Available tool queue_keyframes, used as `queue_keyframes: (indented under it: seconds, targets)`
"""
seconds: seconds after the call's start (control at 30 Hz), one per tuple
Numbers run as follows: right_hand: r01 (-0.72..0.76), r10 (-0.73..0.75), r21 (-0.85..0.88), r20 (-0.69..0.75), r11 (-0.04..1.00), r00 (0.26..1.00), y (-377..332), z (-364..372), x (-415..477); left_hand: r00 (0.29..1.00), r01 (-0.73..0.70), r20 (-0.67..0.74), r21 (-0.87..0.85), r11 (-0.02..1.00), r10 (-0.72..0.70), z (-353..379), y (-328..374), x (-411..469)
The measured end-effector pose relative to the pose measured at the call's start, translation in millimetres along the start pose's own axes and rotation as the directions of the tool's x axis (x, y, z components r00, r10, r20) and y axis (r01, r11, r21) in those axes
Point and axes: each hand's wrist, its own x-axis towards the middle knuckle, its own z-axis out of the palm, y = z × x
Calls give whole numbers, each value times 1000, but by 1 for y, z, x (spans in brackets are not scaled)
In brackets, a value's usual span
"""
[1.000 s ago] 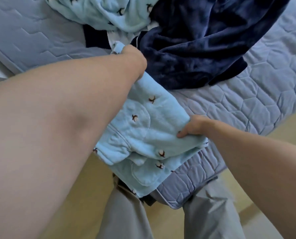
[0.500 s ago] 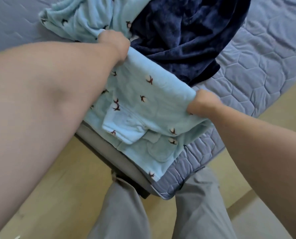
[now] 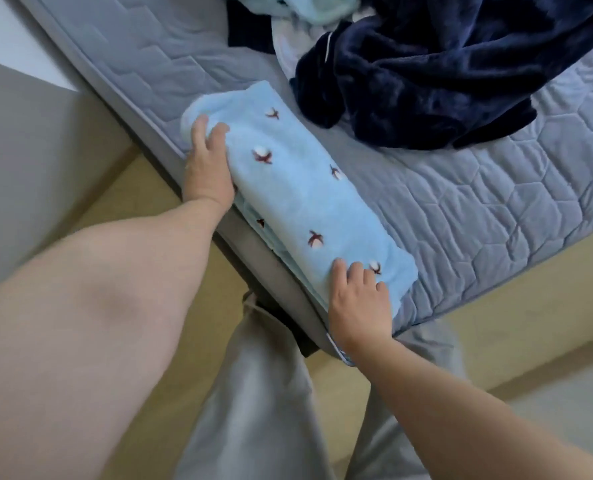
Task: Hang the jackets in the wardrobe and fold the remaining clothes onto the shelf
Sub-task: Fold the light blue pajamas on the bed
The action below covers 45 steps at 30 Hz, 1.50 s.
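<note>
Head-worn view, close, steeply down onto mattress (image 3: 461, 209).

Quilted grey mattress (image 3: 461, 202): folded light-blue garment (image 3: 298, 199) at edge, navy fleece (image 3: 426, 81) heap, possibly more clothes behind.

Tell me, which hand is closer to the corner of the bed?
Right. The right hand rests on the folded blue garment just beside the bed corner; the left hand touches the garment's other end, farther along the bed's edge.

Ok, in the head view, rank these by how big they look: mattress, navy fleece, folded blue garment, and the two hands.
1. mattress
2. navy fleece, partly cut off by the frame
3. blue garment
4. left hand and right hand: alike, not ranked
</note>
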Motion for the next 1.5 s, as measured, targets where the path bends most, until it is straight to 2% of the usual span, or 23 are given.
queue_keyframes:
  seconds: [0.07, 0.13, 0.17, 0.23, 0.3, 0.37, 0.4, 0.43, 0.5, 0.57, 0.63, 0.7, 0.73, 0.87, 1.03, 1.13, 1.27, 1.33, 1.4, 1.5]
  targets:
    - [61, -61, 4, 137, 998, 989, -14, 16, 2, 963, 260, 88, -60, 964, -254, 19, -18, -20]
    - [125, -128, 27, 297, 992, 946, -22, 27, 8, 829, 559, 174, -236, 795, -531, 31, -24, -35]
    - [140, -138, 21, 355, 990, 925, -24, 28, 13, 760, 649, 230, -336, 683, -608, 35, -23, -41]
    - [145, -129, -9, 399, 989, 908, -26, 26, 25, 661, 738, 377, -484, 470, -649, 44, -12, -54]
    - [127, -132, 36, 366, 991, 921, -24, 21, 39, 605, 773, 516, -565, 290, -607, 53, 2, -68]
    - [70, -120, 191, 263, 979, 957, -18, 11, 52, 548, 805, 669, -585, 99, -503, 59, 13, -78]
    - [28, -80, 279, 180, 960, 980, -13, 6, 58, 526, 818, 720, -574, 37, -453, 63, 16, -80]
    - [-15, -16, 363, 81, 932, 997, -8, 0, 64, 509, 831, 748, -556, 17, -426, 67, 17, -80]
    - [-79, 149, 507, -98, 858, 984, 1, -15, 79, 475, 855, 758, -518, 30, -446, 75, 17, -78]
    - [-141, 293, 640, -137, 755, 946, 7, -32, 103, 456, 864, 729, -501, 57, -511, 82, 17, -73]
    - [-210, 355, 746, -37, 632, 934, 9, -50, 132, 454, 859, 711, -509, 53, -537, 88, 15, -69]
    - [-250, 303, 819, 99, 516, 948, 8, -62, 157, 446, 865, 717, -498, 53, -535, 91, 13, -68]
    - [-268, 247, 827, 162, 494, 955, 8, -65, 165, 441, 870, 721, -489, 58, -535, 92, 12, -69]
    - [-319, 94, 741, 329, 591, 939, 6, -64, 186, 394, 901, 742, -429, 68, -543, 92, 9, -70]
    - [-397, 94, 724, 421, 564, 902, 7, -58, 200, 329, 923, 879, -376, -80, -345, 99, -1, -70]
    - [-431, 49, 733, 480, 527, 876, 10, -57, 205, 366, 909, 894, -403, -105, -260, 104, -4, -73]
    - [-486, -14, 698, 578, 526, 816, 16, -60, 209, 408, 897, 880, -436, -75, -243, 104, -9, -76]
    - [-507, -21, 690, 603, 517, 798, 17, -64, 209, 450, 874, 875, -472, -111, -181, 99, -12, -79]
    - [-508, -39, 698, 607, 505, 794, 17, -71, 204, 500, 852, 863, -506, -136, -77, 89, -12, -83]
    - [-482, -36, 740, 561, 469, 827, 14, -83, 191, 576, 812, 817, -574, -104, -10, 72, -12, -95]
